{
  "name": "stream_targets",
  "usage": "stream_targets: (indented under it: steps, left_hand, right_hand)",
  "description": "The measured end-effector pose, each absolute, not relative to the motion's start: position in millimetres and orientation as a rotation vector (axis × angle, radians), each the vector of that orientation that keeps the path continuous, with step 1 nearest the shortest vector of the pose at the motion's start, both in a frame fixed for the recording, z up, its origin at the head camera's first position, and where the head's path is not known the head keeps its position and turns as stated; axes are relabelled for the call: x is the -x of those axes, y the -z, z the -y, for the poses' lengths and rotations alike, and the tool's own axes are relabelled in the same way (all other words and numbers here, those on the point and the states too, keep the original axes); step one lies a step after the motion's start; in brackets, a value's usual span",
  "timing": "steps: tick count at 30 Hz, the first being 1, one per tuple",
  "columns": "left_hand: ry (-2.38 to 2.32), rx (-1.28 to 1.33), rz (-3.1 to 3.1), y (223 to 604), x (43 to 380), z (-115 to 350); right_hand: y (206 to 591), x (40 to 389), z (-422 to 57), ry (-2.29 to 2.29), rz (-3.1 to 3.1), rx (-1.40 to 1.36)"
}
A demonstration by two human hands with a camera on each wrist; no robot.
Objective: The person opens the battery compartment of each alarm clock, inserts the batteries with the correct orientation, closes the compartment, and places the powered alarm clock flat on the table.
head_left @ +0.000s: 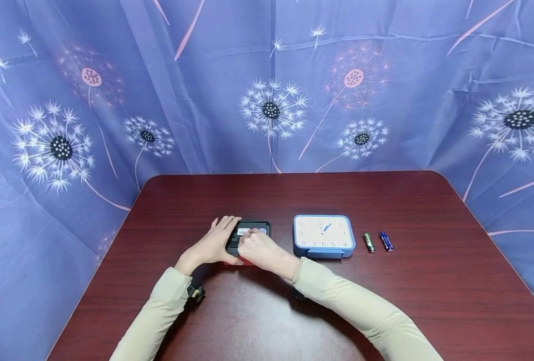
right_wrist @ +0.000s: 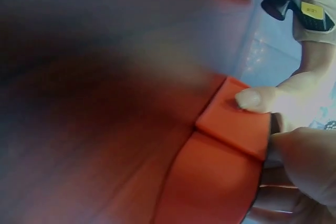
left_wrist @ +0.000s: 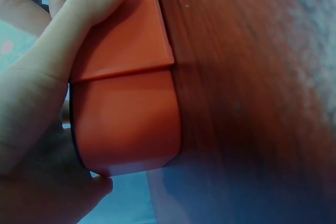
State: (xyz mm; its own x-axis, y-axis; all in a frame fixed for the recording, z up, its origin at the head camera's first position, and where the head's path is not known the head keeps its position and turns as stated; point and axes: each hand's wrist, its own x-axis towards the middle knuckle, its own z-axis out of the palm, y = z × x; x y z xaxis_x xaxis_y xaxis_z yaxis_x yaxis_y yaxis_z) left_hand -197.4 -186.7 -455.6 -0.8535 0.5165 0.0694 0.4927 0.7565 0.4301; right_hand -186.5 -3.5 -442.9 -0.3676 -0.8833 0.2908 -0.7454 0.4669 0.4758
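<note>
A red clock (head_left: 261, 225) with a black back lies back side up left of the table's middle. My left hand (head_left: 209, 244) grips its left end, thumb on the red side and fingers on the far edge. In the left wrist view that thumb lies over a raised panel on the red housing (left_wrist: 126, 124). My right hand (head_left: 263, 249) is bent over the black back with curled fingers right at its surface; I cannot tell whether they pinch anything. From the right wrist, the red side (right_wrist: 215, 171) shows close up, with the left thumb (right_wrist: 252, 99) on it.
Right of the hands lies a blue clock (head_left: 323, 233), its white dial facing up. Farther right are a green battery (head_left: 368, 242) and a blue battery (head_left: 386, 241). A purple dandelion-print cloth (head_left: 221, 90) hangs behind the dark red table (head_left: 406, 296).
</note>
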Motion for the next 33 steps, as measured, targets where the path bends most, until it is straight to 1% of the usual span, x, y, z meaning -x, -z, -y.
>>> stream_targets:
  steps: [14, 25, 33]
  left_hand:
    - [-0.711, -0.788, -2.834, 454.5, 197.0, 188.2]
    - [-0.787, -0.786, -2.819, 457.1, 198.5, 188.2]
    - [-0.810, -0.779, -2.813, 456.7, 197.0, 187.5]
  right_hand:
    - [439.4, 190.6, -3.5, 0.090, 2.349, -1.307]
    - [436.3, 190.7, -4.8, 0.098, 2.325, -1.378]
    - [438.4, 192.9, -5.8, 0.084, 2.314, -1.375]
